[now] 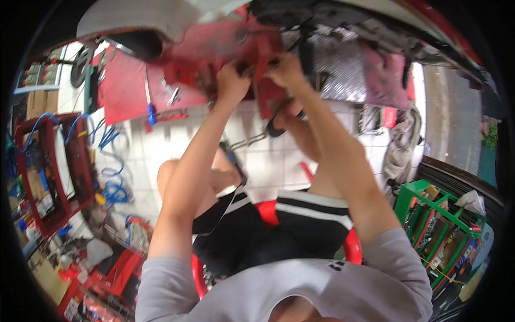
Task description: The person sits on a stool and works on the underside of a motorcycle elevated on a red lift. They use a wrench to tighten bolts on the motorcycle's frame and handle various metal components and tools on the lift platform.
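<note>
Both my arms reach forward to the red metal bench (129, 86) beneath a vehicle's body. My left hand (233, 83) is closed beside an upright red bracket (263, 86), with its fingertips bent around something dark and blurred. On the bracket's other side, my right hand (285, 71) is also closed, fingers curled toward the left hand. What either hand grips is too small and smeared to name. Left of my hands, a long screwdriver with a blue handle (151, 115) lies across the bench edge. Close to it is a small silver metal piece (173, 95).
Overhead at the front hangs a pale body panel (155, 19). A silver tread plate (338, 70) is right of my hands. Blue coiled air hose (113, 190) lies on the tiled floor near a red shelf (56, 172). A green tool rack (429, 201) stands at right.
</note>
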A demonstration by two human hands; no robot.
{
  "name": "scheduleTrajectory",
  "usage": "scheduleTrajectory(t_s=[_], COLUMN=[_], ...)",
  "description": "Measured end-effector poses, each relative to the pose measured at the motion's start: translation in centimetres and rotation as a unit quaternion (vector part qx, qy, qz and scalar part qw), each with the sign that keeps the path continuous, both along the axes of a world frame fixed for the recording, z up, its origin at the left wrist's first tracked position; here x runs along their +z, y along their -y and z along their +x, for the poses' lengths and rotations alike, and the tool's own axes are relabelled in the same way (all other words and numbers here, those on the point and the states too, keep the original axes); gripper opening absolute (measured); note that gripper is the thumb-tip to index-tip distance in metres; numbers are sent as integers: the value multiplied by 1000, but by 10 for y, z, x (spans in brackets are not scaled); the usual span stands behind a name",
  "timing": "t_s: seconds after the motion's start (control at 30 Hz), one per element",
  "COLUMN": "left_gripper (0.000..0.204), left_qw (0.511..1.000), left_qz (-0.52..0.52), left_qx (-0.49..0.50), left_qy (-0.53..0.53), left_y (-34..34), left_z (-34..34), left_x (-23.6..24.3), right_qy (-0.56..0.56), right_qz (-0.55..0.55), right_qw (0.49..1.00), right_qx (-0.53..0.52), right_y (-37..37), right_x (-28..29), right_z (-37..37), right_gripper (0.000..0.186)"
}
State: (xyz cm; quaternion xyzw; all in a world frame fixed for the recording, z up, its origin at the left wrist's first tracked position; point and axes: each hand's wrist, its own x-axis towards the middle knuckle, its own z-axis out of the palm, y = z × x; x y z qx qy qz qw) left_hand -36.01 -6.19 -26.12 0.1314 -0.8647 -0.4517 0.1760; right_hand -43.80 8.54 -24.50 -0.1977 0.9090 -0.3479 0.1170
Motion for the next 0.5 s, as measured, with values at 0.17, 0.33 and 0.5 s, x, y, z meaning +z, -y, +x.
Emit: scheduleTrajectory(t_s=[0.17, 0.33, 0.5], left_gripper=[35, 26, 24], left_qw=[999, 987, 986], left_qz=[35, 136, 142], left_qx=[-24, -26, -39], left_qy=[13, 88, 84], left_y=[-11, -10, -9], left_z=[-1, -8, -8], left_x=[-9, -34, -34], right_qy=[-86, -28, 10], right_qz=[-80, -100, -168], right_qw=[993, 994, 984], right_qx=[20, -36, -60], right_y=[-6, 0, 1], right_x=[-25, -21, -14], right_z=[-2, 0, 7], right_gripper=[31, 22, 22])
